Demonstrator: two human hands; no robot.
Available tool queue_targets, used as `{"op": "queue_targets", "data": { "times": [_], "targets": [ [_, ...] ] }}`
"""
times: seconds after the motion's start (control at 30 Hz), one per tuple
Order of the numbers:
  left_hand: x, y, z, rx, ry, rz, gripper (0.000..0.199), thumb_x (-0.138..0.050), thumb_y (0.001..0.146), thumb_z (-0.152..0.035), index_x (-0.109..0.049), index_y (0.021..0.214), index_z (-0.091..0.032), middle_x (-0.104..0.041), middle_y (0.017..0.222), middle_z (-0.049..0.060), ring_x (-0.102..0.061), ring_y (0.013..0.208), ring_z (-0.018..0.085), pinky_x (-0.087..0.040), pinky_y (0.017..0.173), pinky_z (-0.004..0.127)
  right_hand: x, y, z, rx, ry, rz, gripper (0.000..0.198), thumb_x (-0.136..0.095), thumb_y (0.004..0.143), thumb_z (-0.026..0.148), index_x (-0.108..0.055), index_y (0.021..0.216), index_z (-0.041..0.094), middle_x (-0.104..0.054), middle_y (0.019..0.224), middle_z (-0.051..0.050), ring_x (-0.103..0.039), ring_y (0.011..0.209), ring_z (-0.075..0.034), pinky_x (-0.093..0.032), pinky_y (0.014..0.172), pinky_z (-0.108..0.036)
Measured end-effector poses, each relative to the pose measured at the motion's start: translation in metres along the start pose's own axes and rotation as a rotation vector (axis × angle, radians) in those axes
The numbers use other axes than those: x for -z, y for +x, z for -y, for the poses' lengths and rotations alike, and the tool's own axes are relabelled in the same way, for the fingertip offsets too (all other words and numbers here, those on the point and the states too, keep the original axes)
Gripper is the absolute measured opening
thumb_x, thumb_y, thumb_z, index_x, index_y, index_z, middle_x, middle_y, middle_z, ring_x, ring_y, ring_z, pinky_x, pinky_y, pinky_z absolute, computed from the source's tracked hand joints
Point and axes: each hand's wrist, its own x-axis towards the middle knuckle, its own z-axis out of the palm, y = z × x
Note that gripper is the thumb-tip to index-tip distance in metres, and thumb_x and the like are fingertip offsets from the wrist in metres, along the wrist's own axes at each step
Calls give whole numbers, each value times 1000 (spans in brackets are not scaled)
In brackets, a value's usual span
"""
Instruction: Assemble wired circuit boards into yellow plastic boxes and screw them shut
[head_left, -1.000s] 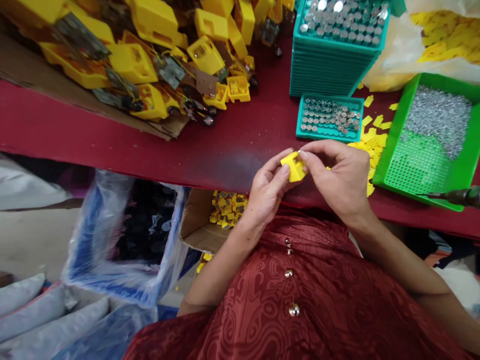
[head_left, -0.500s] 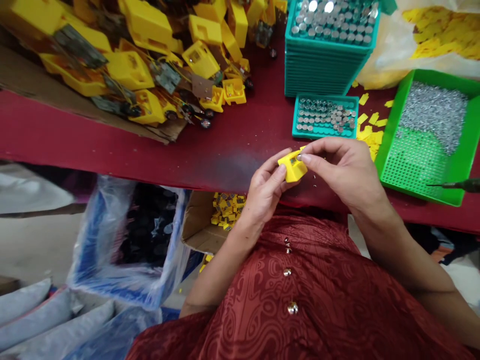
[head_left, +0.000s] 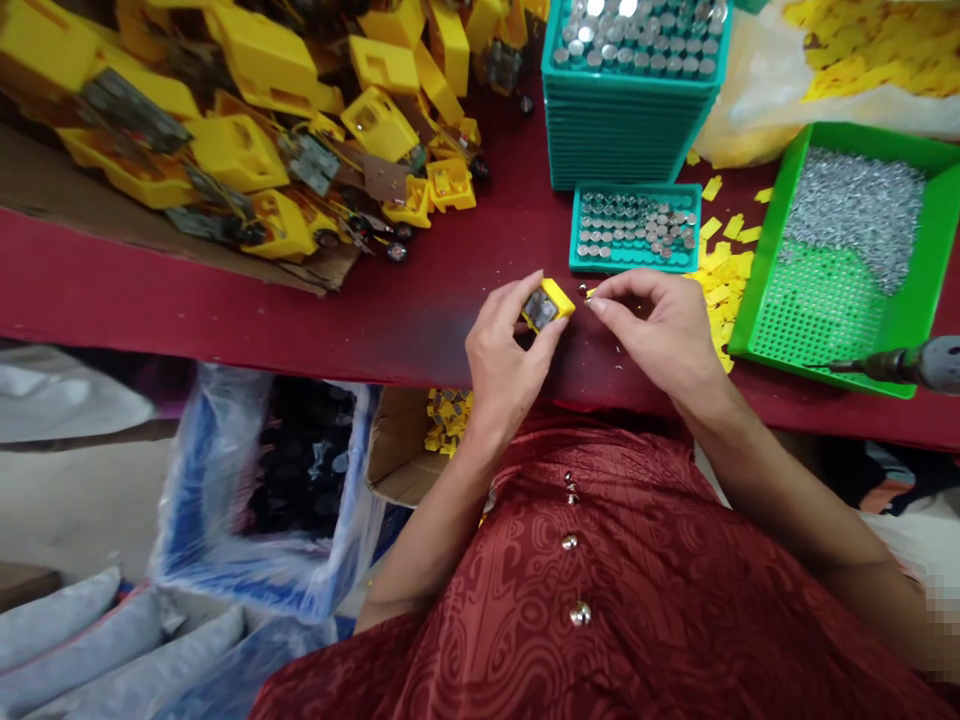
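Note:
My left hand [head_left: 510, 345] grips a small yellow plastic housing [head_left: 556, 297] by its edges, thumb on the near side and fingers on the far side. A dark grey face of the housing is turned up toward me. Just to its right, my right hand [head_left: 660, 325] is closed in a pinch on a small yellow plastic piece [head_left: 591, 294], mostly hidden by the fingertips, with a shiny bit beside it. A small round metallic object [head_left: 582, 289] shows in front of those fingertips. Behind the hands lies a teal tray [head_left: 574, 262] of button cells [head_left: 626, 225].
Stacked teal trays [head_left: 622, 130] stand at the back. Yellow tabs [head_left: 720, 290] lie beside a green basket [head_left: 832, 340] of small screws [head_left: 862, 210], with a screwdriver [head_left: 907, 362] over it. At left is a cardboard box [head_left: 330, 275] of yellow housings; a plastic-lined blue crate [head_left: 176, 540] stands below.
My hands have moved apart, the right one drawing back from the housing. In my left hand the housing has been turned over, bringing its dark grey face up. The view has shifted slightly.

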Motion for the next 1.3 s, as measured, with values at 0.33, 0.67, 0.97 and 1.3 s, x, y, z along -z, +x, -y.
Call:
{"op": "queue_targets", "data": {
  "times": [0.33,0.67,0.97,1.3],
  "targets": [
    [12,-1,-21,489,-658,80,39,-85,92,-48,-82,124,-25,-82,128,8,-78,112,22,-64,90,29,12,10,-14,92,-183,-139,10,-69,86,13,-77,83,18,-72,85,-2,-60,77,-12,-51,79,-30],
    [7,-12,-27,604,-798,213,31,-91,87,-39,-86,114,-25,-84,114,3,-77,98,14,-64,85,22,-1,-1,11,64,49,139,7,-74,84,21,-79,85,16,-73,87,-2,-62,79,-12,-55,81,-29],
    [8,-13,-24,564,-746,224,39,-90,88,-45,-84,121,-24,-84,122,6,-78,104,18,-65,87,27,5,2,1,90,-100,26,7,-76,87,24,-74,84,18,-68,89,-3,-58,79,-13,-51,78,-30],
    [11,-8,-19,643,-856,174,38,-94,85,-37,-84,118,-22,-84,115,5,-78,95,14,-66,77,22,13,20,-34,335,-615,-27,25,-58,103,28,-74,84,21,-59,101,-11,-54,106,-28,-46,110,-57]
  ]
}}
